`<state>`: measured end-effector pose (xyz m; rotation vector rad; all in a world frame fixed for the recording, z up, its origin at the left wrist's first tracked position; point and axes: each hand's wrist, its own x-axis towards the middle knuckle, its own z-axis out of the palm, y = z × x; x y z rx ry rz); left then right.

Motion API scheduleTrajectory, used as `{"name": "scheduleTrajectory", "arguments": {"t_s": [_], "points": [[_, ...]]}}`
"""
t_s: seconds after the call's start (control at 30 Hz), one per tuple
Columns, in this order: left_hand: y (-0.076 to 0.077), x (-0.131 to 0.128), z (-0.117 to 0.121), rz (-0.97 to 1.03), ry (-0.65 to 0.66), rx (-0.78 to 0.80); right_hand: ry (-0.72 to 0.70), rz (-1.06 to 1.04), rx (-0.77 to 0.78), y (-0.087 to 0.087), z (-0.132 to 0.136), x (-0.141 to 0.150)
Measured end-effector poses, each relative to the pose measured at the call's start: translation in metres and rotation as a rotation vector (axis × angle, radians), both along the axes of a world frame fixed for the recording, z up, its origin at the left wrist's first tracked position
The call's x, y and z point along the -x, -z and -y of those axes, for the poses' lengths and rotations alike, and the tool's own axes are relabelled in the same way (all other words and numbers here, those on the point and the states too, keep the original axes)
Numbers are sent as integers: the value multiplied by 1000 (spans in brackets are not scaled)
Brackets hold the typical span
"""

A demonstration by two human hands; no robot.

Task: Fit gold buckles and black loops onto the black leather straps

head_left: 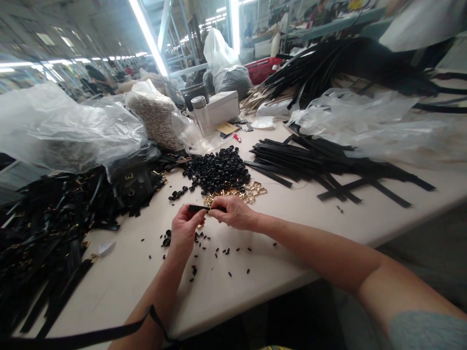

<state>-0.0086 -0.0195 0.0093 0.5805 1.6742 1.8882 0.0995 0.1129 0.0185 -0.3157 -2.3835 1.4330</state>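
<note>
Nearest the camera, a slack black band (120, 329) crosses the left forearm (160, 287); where its ends go is hidden, and a snag on it could jerk the arm and upset the work. Beyond it, the left hand (185, 224) and right hand (233, 213) are close together over the worktop (219, 306), each pinching a narrow black strip (199, 209) between thumb and fingers. With the grips set so close, a slipping thumb would probably let the strip twist or drop; what exactly sits between the fingertips is too small to tell. Just past the hands, gold-coloured buckles (257, 188) lie jumbled, so a knuckle might shove them about, or two could catch together. Behind these, the mound of black loops (219, 170) is loosely piled and would likely spill if bumped. Small black pieces (230, 274) are scattered toward the near edge, where a dragging forearm could brush some off. To the right, flat black strips (284, 158) overlap, some crosswise, so pulling one may drag its neighbours. On the left, a heap of black straps (54, 218) bears metal fittings that could hook or scratch one another. Farther back, a lidded bottle (202, 116) might topple under a careless reach.
</note>
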Motion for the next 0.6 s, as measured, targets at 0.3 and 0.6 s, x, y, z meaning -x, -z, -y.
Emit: {"name": "scheduleTrajectory", "arguments": {"t_s": [0.3, 0.6], "points": [[-2, -2, 1, 188, 68, -175, 55, -29, 40, -10, -7, -4], [-8, 2, 6, 247, 363, 59, -171, 63, 39, -11, -13, -8]]}}
